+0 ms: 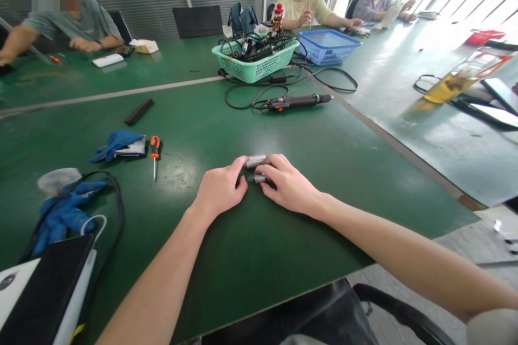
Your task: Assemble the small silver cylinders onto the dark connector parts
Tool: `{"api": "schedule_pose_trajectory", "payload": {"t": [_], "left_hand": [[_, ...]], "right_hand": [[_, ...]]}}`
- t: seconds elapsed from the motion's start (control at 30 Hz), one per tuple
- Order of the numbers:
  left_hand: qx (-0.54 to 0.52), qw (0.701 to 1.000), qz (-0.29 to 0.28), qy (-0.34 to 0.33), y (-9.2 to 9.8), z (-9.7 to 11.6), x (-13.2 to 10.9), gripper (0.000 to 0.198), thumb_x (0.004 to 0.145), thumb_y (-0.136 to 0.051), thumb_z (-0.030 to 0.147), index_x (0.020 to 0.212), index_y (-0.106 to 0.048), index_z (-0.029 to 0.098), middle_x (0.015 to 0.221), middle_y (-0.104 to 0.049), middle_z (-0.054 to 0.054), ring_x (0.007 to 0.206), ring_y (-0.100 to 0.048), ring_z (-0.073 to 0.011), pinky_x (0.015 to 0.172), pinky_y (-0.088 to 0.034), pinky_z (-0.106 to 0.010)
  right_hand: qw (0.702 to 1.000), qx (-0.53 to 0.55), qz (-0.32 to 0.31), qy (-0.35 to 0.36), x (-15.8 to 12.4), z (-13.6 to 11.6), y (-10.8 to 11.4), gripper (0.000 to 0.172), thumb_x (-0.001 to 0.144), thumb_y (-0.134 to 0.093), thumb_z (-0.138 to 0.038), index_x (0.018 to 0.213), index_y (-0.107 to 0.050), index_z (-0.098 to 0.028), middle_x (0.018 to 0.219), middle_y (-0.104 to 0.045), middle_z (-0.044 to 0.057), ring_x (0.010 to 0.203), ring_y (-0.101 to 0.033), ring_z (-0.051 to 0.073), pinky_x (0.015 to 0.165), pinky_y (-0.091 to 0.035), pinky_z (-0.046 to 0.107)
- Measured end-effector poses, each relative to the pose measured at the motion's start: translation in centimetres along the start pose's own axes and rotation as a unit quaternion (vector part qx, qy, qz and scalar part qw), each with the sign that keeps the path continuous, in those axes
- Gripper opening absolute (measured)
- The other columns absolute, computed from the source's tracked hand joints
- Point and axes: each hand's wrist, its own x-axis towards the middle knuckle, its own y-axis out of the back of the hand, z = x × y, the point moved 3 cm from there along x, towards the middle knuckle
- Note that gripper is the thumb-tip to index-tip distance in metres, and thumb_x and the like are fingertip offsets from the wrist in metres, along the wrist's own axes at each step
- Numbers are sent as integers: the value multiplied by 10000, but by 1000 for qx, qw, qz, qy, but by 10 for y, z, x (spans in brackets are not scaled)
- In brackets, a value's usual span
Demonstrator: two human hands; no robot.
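silver cylinder [255, 161] right between your two hands, your left hand [220, 187] loosely spread with a fingertip at its end, your right hand [289, 184] pinching a smaller grey piece [259, 178], orange-handled screwdriver [155, 147] off left of your left hand, black power tool [297, 102] beyond both on the green surface [259, 259]

Metal cylinder [255, 161]: right end hidden behind the right hand [292, 186]. Smaller metal piece [259, 178]: partly covered by the same hand; details too small to tell. Green basket [259, 71]: lower contents hidden beneath tangled cables [263, 54]. Dark slab [52, 285]: cut off by the bottom edge. Right forearm [404, 238]: cut off by the right edge.
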Motion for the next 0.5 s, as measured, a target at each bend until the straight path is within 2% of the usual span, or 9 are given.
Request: {"api": "schedule_pose_trajectory", "payload": {"t": [0.33, 0.5], "left_hand": [[-4, 1000, 8, -7, 0, 0, -1, 488, 916, -463, 284, 1400, -443, 235, 910, -735, -27, 717, -688, -209, 622, -440, -292], [-30, 999, 16, -40, -1, 1, -2, 483, 897, -481, 259, 1378, -454, 219, 880, -724, -20, 685, -668, -197, 609, -431, -293]], "right_hand": [[999, 24, -21, 6, -3, 0, 4, 265, 871, -571, -153, 1125, -590, -225, 1138, -605, 104, 1080, -560, 274, 968, -502, 438], [1000, 20, -19, 11, -3, 1, 3, 270, 874, -577, -165, 1140, -603, -207, 1135, -601, 115, 1071, -566, 276, 966, -506, 448]]}}
